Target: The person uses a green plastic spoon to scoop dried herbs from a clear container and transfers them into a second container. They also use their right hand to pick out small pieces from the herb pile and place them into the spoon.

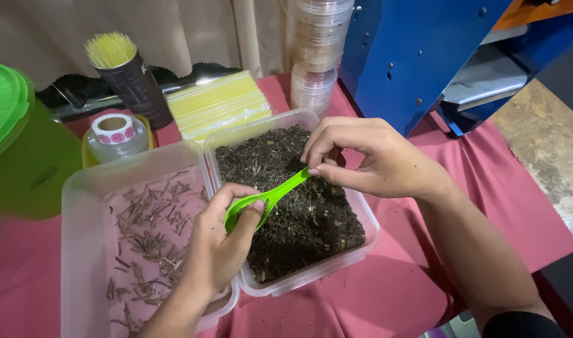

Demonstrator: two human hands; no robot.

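Left hand [221,241] closed around the bowl end of a green plastic spoon [268,199], thumb pressed over the bowl rim, fingers curled beneath. The grip steadies the bowl, apparently so nothing tips out. Right hand [368,159] pinched shut on the spoon's handle tip, thumb and forefinger together, other fingers fanned. Spoon thus held at both ends, slanting up to the right, above the near-left part of the dark-filled tub. Whether anything lies in the bowl cannot be told; the left thumb hides it.

Directly under the spoon: clear plastic tub [369,213] heaped with dark, crumbly dried leaf matter [305,219], flecked with pale stems. Holding the spoon over it means any spill falls back in.

Touching its left wall: second clear tub [74,188], holding only a thin scatter of pale dry stems [152,231]. The left wrist rests over its near-right corner.

Both tubs sit on a desk covered with red cloth [393,281].

Behind, within reach: bundle of yellow straws [218,103], dark can [136,84] of upright yellow straws, roll of round stickers [114,128] on a small lidded container, stack of clear lids [318,50]. Far left, green jug [20,150]. Blue metal machine [424,56] at back right.
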